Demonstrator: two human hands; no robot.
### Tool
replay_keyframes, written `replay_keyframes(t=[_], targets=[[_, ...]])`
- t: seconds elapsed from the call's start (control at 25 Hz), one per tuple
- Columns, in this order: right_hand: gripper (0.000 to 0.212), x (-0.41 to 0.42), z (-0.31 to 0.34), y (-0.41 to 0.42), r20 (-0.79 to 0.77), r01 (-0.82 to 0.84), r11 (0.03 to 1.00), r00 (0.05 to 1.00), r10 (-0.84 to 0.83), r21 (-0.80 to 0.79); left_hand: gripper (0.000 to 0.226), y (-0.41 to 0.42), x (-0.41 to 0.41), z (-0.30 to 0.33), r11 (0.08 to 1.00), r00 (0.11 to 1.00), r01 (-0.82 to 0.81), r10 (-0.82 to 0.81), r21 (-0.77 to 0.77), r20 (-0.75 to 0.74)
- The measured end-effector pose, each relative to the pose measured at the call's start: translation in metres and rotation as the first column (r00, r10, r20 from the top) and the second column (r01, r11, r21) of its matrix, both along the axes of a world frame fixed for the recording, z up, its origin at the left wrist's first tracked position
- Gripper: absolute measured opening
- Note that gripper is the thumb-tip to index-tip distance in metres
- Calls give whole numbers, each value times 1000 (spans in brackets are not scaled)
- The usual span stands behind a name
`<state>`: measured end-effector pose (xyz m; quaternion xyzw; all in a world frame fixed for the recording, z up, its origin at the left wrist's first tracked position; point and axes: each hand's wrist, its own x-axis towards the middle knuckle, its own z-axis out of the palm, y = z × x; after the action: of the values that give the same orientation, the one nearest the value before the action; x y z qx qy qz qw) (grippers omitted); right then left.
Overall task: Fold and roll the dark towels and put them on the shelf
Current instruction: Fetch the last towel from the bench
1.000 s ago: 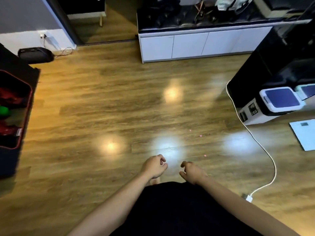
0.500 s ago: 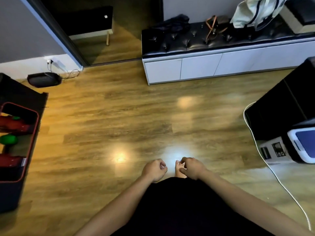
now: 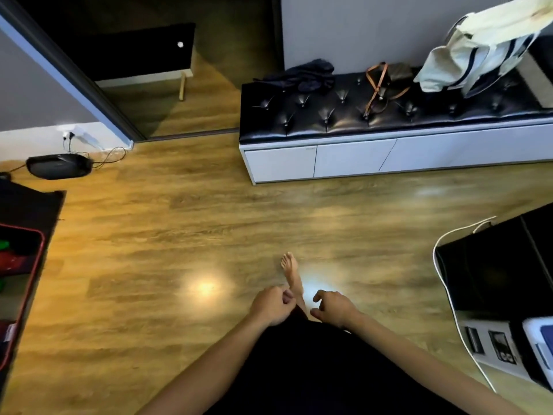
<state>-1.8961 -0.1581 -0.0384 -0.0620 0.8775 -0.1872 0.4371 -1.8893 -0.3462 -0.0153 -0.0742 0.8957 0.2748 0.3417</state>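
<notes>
Two bare hands hang close together over the wooden plank floor (image 3: 179, 235). The left hand (image 3: 270, 305) shows a curled grip; the right hand (image 3: 333, 308) is half open. Whether either holds the one dark cloth (image 3: 314, 369) directly beneath cannot be told. One bare foot (image 3: 291, 274) points just ahead.

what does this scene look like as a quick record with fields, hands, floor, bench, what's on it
left hand: loosely curled, holding nothing visible
right hand: fingers bent, apart from the left, holding nothing visible
bare foot: on the wooden floor, just ahead of the hands
bench: black tufted seat over white cabinet fronts, against the wall
on bench: dark crumpled cloth, brown-strapped bag, white tote bag
white cable: runs along the floor at right
shelf: not identifiable
</notes>
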Motion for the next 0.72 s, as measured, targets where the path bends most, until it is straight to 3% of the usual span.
replay_keyframes(t=[0.28,0.48,0.6,0.72], targets=[[44,-206,14,29,-87,136,988,988,-129,71,21,24,-245,11,995,991,96,-95,8,-95],[39,-305,16,42,-46,246,968,969,-244,48,23,37,-332,11,992,992,128,-128,18,6],[37,-384,3,56,26,188,982,982,-188,19,19,46,-402,2,998,998,45,-47,40,47],[37,-487,6,77,-44,164,986,985,-164,-14,23,57,-484,4,998,997,-69,69,-1,-18]])
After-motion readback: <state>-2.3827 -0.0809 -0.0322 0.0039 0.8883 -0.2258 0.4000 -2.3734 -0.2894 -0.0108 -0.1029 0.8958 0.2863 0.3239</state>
